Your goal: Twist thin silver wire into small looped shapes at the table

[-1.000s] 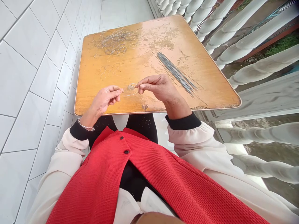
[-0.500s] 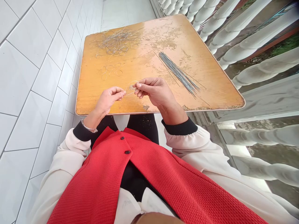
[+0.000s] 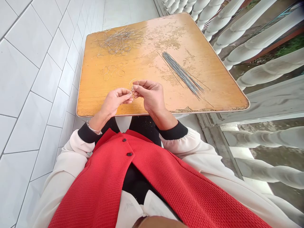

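Above the near edge of the wooden table (image 3: 90, 95), my left hand (image 3: 117, 100) pinches a thin wire (image 3: 132, 90) between thumb and fingers. Close beside it on the right, my right hand (image 3: 149, 94) is closed on the same wire, and the fingertips of both hands nearly touch. A curved piece of the wire shows above the fingertips; its exact shape is hard to make out. Beyond my left hand lie several small bent wire loops (image 3: 121, 73) on the table.
A tangled heap of bent wires (image 3: 121, 41) lies at the table's far left. A bundle of straight grey wires (image 3: 181, 75) rests right of centre. White tiled wall (image 3: 28, 72) stands at left, and a white balustrade (image 3: 268, 71) at right.
My right hand has moved left and my left hand slightly right, bringing the fingertips together. The wire's loop, earlier stretched between the hands, now shows mostly above the fingertips.
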{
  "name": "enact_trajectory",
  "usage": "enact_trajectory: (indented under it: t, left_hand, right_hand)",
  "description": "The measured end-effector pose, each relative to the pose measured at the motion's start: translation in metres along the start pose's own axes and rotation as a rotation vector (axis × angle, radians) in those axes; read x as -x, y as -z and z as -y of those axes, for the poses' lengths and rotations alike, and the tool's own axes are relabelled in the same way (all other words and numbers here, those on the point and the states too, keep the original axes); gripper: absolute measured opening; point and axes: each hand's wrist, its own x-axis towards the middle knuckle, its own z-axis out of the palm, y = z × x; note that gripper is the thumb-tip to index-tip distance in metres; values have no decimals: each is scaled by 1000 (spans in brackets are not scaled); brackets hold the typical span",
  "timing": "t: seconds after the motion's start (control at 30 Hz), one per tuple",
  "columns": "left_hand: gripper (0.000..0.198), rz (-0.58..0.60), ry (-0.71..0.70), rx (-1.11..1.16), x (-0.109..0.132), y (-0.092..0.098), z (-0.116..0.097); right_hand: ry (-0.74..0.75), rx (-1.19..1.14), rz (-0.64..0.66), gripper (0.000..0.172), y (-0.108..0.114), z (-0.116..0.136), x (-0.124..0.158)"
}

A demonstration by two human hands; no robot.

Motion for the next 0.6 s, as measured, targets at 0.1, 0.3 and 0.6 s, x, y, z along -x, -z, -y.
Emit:
enact_trajectory:
  t: [0.1, 0.3, 0.6]
  left_hand:
    - [8, 18, -6, 35, 1, 3, 0]
    - [12, 6, 13, 9, 1, 6, -1]
    - [14, -80, 57, 17, -1, 2, -3]
  right_hand:
    - [67, 51, -46, 8, -1, 0, -2]
    - [64, 68, -26, 11, -1, 2, -1]
    - [-98, 28, 68, 18, -1, 3, 3]
